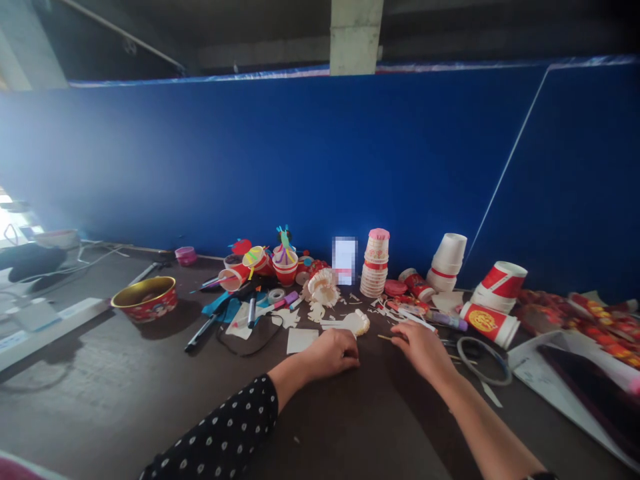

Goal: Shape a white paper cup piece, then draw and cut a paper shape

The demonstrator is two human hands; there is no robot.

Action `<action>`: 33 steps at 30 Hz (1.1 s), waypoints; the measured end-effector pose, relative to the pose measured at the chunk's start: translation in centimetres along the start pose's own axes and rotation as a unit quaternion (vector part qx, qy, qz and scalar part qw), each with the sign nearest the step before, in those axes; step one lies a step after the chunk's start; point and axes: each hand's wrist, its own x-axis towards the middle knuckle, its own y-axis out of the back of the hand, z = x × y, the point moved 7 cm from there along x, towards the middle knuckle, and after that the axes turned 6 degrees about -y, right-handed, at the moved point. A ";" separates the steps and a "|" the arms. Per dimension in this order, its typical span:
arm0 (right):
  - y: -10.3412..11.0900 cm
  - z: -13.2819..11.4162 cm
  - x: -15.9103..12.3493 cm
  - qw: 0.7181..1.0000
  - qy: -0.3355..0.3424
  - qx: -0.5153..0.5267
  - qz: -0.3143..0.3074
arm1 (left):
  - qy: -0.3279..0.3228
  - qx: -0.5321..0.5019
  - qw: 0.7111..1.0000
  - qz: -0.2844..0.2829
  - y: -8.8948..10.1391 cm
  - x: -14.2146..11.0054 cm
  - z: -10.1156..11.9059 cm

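Left hand (327, 353) and right hand (423, 350), fingers (351, 359) loosely together, among paper scraps (356, 323), stacked paper cups (375, 265) behind

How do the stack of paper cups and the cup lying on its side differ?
The stack of paper cups stands upright, while the red-and-white cup lies on its side. The stack has a pink top; the lying cup shows a gold emblem. The stack nests many cups; the other looks single. Both are white and red.
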 end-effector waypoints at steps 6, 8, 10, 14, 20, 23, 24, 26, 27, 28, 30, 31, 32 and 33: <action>-0.5 -0.2 -0.1 0.999 0.007 -0.038 -0.023 | -0.015 0.051 0.999 0.003 -0.2 0.0 0.5; -0.5 -0.7 -0.1 0.999 0.017 -0.036 -0.023 | -0.024 0.066 0.998 -0.007 -0.2 0.0 0.6; -0.5 -1.5 -0.3 0.999 0.036 -0.028 -0.026 | -0.032 0.079 0.996 -0.018 -0.2 -0.1 0.7; -0.7 -3.3 -1.2 0.996 0.084 0.005 -0.042 | -0.024 0.111 0.993 -0.034 -0.3 -0.1 0.8; -1.4 -4.6 -1.8 0.994 0.088 0.015 -0.062 | -0.017 0.170 0.985 -0.008 -0.7 0.1 1.5; -1.9 -5.1 -1.9 0.991 0.108 0.021 -0.081 | -0.007 0.173 0.985 -0.004 -1.0 0.2 1.9; -1.9 -5.3 -1.9 0.989 0.116 0.024 -0.086 | -0.003 0.172 0.985 -0.009 -1.0 0.2 2.0; -1.9 -5.4 -2.0 0.987 0.125 0.029 -0.092 | 0.006 0.166 0.986 -0.015 -1.1 0.2 1.9; -1.8 -5.5 -2.0 0.987 0.127 0.031 -0.093 | 0.012 0.161 0.987 -0.015 -1.1 0.2 1.8; -1.8 -5.5 -2.0 0.987 0.128 0.031 -0.095 | 0.019 0.155 0.988 -0.013 -1.0 0.2 1.7; -1.6 -5.6 -2.1 0.986 0.129 0.032 -0.101 | 0.028 0.142 0.989 -0.008 -0.8 0.1 1.3; -1.5 -5.6 -2.1 0.985 0.129 0.033 -0.105 | 0.025 0.134 0.991 -0.008 -0.8 0.0 1.2; -1.5 -5.7 -2.2 0.985 0.131 0.035 -0.110 | 0.016 0.125 0.992 -0.009 -0.8 0.0 1.1; -1.4 -5.7 -2.2 0.984 0.132 0.038 -0.113 | 0.004 0.117 0.993 -0.010 -0.8 -0.1 1.1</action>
